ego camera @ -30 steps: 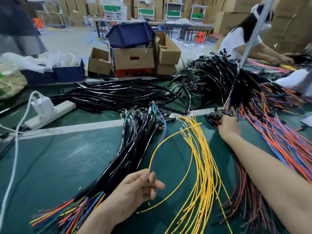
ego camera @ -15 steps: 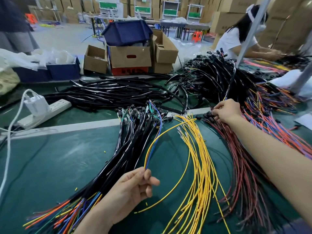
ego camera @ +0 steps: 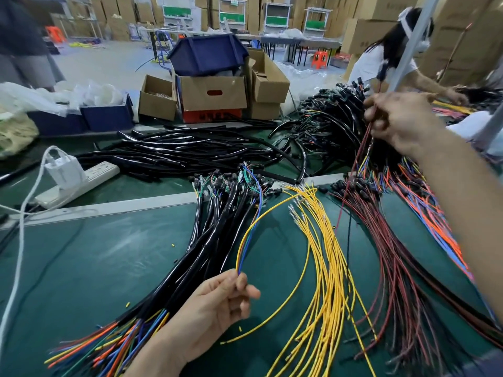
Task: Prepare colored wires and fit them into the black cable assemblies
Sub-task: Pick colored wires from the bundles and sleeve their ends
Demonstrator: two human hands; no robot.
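While the red wire hangs from the right hand: fingers curl and pinch its upper end, high over the red pile; its tail trails down into that pile.
left hand: thumb and fingertips pinch a yellow-and-blue pair low over the table, just beside the black cables.
pair: arcs up and back into the far ends of the black cables.
yellow pile: loose between the black cables and the red pile.
snag risk: the strands lie crossed, so a further pull on the red wire could drag neighbours out.
slip risk: the pair is held by the tips only; a tug could free it.
mix-up risk: a stray yellow strand lies by the left hand and could be taken for the held one.
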